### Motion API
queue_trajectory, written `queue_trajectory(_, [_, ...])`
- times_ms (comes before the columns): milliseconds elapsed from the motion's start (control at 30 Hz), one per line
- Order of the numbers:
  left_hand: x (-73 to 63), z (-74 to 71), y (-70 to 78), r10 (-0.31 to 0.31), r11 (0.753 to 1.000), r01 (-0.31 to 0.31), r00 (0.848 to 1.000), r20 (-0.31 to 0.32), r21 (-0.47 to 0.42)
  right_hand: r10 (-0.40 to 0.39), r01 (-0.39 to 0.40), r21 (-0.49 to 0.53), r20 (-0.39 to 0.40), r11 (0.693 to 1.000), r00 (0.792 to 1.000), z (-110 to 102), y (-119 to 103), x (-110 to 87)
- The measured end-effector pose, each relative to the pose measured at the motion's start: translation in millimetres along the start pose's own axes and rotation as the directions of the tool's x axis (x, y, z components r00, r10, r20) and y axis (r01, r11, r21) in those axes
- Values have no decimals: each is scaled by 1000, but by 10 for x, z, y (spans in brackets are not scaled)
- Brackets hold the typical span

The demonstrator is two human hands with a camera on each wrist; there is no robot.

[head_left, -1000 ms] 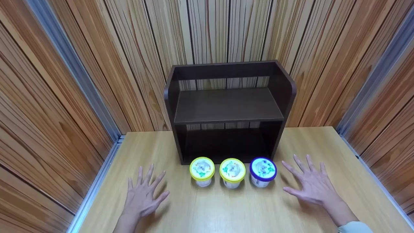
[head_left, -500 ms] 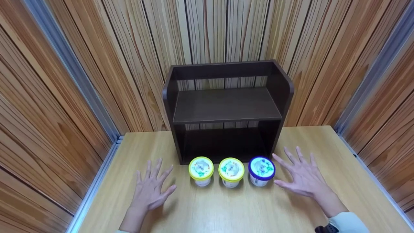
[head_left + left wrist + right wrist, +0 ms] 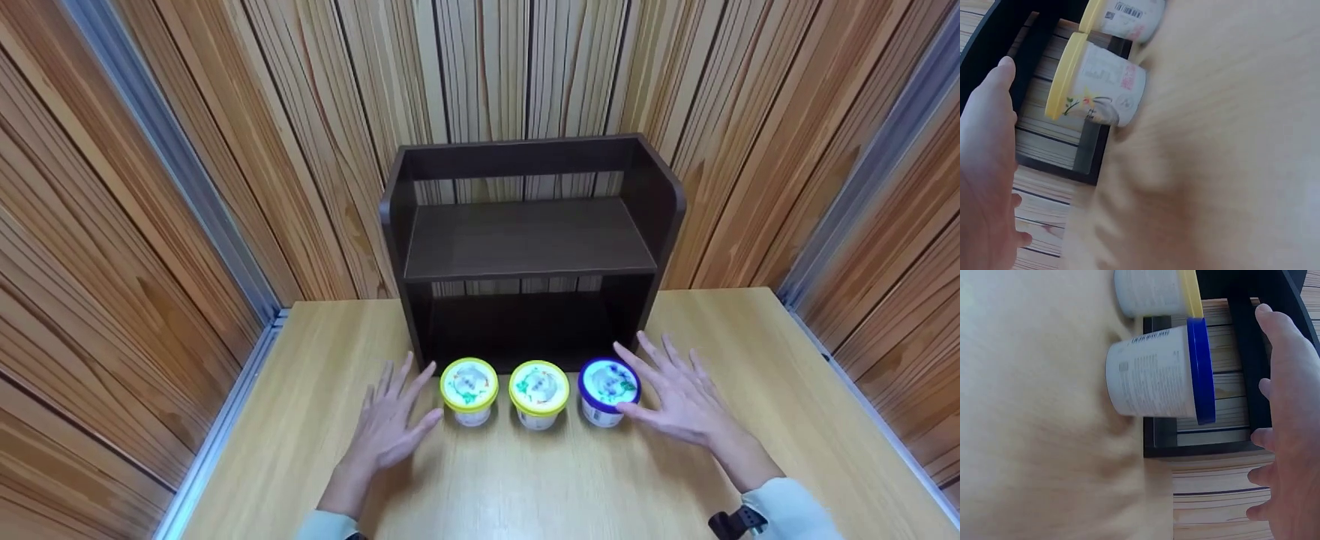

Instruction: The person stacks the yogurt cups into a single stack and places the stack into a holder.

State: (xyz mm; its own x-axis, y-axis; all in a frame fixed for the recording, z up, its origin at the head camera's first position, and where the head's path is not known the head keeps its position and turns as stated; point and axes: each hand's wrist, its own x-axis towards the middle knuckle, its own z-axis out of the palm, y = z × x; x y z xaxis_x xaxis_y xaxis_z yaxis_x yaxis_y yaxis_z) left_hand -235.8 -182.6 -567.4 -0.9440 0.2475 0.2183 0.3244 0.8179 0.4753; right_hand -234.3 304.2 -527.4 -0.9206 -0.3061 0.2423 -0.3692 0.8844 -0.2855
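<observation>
Left hand, lower left, and right hand, lower right: both empty, fingers spread. Left yellow-lidded tub, middle yellow-lidded tub, blue-lidded tub upright on counter, lower centre, before dark shelf (gaps presumably ease gripping).

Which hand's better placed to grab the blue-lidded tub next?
Right, I'd say. The right hand is open beside the blue-lidded tub; the left hand is at the row's other end, with both yellow-lidded tubs between.

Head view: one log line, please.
left hand: fingers spread, near left yellow-lidded tub | right hand: fingers spread, near blue-lidded tub | middle yellow-lidded tub: between them | shelf: behind tubs
</observation>
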Motion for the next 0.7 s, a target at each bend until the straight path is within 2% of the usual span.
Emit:
queue_trajectory(300, [108, 212, -6, 11, 990, -22, 997, -82, -137, -1, 3, 57, -38, 998, 999, 82, -34, 21])
queue_trajectory(467, [182, 287, 4, 17, 982, -43, 990, -141, -185, -15, 26, 115, -95, 993, 995, 141, -29, 36])
queue_trajectory(600, [223, 339, 16, 16, 967, -54, 988, -153, -250, -17, 37, 150, -132, 988, 991, 188, -25, 36])
queue_trajectory(700, [231, 374, 10, 14, 944, -60, 990, -142, -324, -11, 38, 182, -147, 982, 989, 240, -21, 20])
